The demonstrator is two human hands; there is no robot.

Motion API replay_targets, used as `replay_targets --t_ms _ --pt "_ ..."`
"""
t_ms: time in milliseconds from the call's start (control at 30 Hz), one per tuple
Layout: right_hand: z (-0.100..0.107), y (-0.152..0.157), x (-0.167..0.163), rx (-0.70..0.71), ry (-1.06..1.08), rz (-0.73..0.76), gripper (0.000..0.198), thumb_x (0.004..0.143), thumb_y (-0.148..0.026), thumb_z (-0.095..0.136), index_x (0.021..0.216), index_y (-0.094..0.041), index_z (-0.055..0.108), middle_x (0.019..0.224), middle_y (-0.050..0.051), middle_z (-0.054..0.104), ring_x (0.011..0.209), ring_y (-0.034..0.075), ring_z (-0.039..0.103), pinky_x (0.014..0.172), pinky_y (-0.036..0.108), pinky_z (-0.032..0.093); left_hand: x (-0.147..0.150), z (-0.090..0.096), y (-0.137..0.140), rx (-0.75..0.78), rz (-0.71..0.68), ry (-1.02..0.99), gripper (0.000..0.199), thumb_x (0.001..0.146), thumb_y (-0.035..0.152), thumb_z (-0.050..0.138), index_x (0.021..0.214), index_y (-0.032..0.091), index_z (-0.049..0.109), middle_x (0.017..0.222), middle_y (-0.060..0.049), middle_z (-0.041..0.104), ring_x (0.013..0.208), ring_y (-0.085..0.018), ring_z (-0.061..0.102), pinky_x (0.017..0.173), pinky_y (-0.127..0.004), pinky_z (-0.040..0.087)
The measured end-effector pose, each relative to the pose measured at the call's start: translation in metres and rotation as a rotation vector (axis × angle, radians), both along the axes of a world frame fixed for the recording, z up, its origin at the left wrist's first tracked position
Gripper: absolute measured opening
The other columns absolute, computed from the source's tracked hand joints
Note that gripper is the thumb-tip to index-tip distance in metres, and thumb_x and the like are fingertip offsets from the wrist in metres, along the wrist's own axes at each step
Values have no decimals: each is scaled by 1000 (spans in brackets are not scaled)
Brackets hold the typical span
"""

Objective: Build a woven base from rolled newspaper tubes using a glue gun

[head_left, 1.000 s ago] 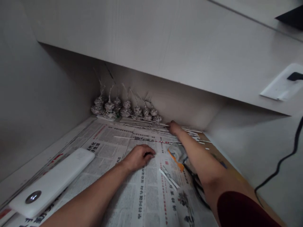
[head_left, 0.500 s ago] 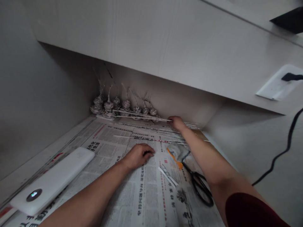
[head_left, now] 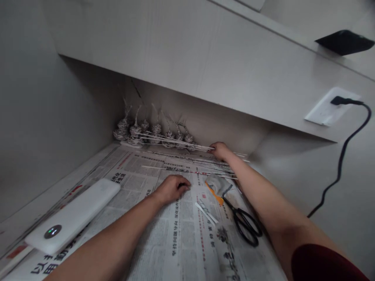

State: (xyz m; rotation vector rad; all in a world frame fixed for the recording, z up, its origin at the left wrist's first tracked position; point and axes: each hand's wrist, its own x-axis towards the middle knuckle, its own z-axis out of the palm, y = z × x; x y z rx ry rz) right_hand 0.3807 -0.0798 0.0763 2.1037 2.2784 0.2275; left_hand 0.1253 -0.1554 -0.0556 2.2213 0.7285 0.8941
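Observation:
My right hand (head_left: 219, 150) reaches to the back and is closed around several thin rolled-paper sticks (head_left: 175, 141), which point left in front of the woven gourd-shaped pieces (head_left: 169, 139). More paper sticks (head_left: 193, 160) lie on the newspaper (head_left: 158, 238) beneath that hand. Nearer to me, my left hand (head_left: 173, 188) rests on the newspaper, its fingers loosely curled with a gap at the thumb, and nothing shows in it. Black-handled scissors (head_left: 246, 226) lie to the right, their blades partly under a grey and orange item (head_left: 218, 188). Short white strips (head_left: 206, 212) lie beside them.
A long white device (head_left: 76, 214) with a lit round display lies at left. Above the work surface hangs a pale panel (head_left: 175, 50). A black cord (head_left: 341, 164) runs down from a wall socket (head_left: 331, 107) at right, and a dark flat object (head_left: 345, 42) sits on the upper ledge.
The view has swung slightly to the right. My right hand keeps its grip on the paper sticks, which have shifted only a little. My left hand stays on the newspaper.

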Motion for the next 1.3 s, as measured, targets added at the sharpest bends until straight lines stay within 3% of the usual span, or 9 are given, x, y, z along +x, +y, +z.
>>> replay_targets --t_ms 167,267,433,567,767,1033,1200,1300 --pt "29 -38 -23 -77 20 44 26 79 -36 62 94 -17 72 86 7 71 78 17 61 65 22 39 -2 11 -4 -9 24 4 32 87 39 49 82 17 71 77 -4 69 72 -15 60 67 -23 42" --pt "38 -65 -33 -155 160 76 25 76 -38 62 86 -16 71 78 4 70 72 16 59 61 22 38 -3 16 -6 18 79 4 40 88 44 46 73 15 69 67 -3 66 64 -14 57 61 -23 39" --pt "50 -102 -35 -292 277 72 26 73 -43 61 74 -17 66 69 2 66 59 14 54 54 24 36 -2 12 -1 33 98 -94 24 84 32 54 86 17 72 86 -5 71 81 -16 63 75 -24 43" --pt "60 -128 -24 -373 284 33 30 70 -46 61 65 -17 62 60 1 59 54 13 48 53 25 34 -5 5 10 -36 261 -145 20 79 27 58 92 19 72 93 -4 73 87 -18 64 80 -26 46" --pt "55 -169 -12 -459 653 68 41 73 -56 58 73 -16 58 68 2 60 60 13 49 60 25 38 -15 3 21 -25 481 -71 22 77 19 56 91 19 73 94 -5 73 89 -19 65 81 -27 46" --pt "58 -235 -55 -549 831 214 29 88 -45 47 88 -16 54 81 3 60 78 15 58 72 28 44 -16 9 15 51 362 2 22 79 23 55 91 19 73 94 -5 73 89 -19 65 83 -27 45" --pt "59 -264 -78 -707 917 168 22 90 -36 49 103 -18 53 85 2 58 77 13 60 71 28 47 -16 8 14 46 293 6 23 79 25 54 90 19 73 91 -5 73 87 -21 64 81 -29 46" --pt "57 -273 -80 -712 919 177 21 91 -33 48 101 -17 55 84 3 59 78 13 60 73 29 48 -16 10 13 43 283 0 22 78 25 54 86 19 74 88 -5 73 84 -21 64 80 -30 47"
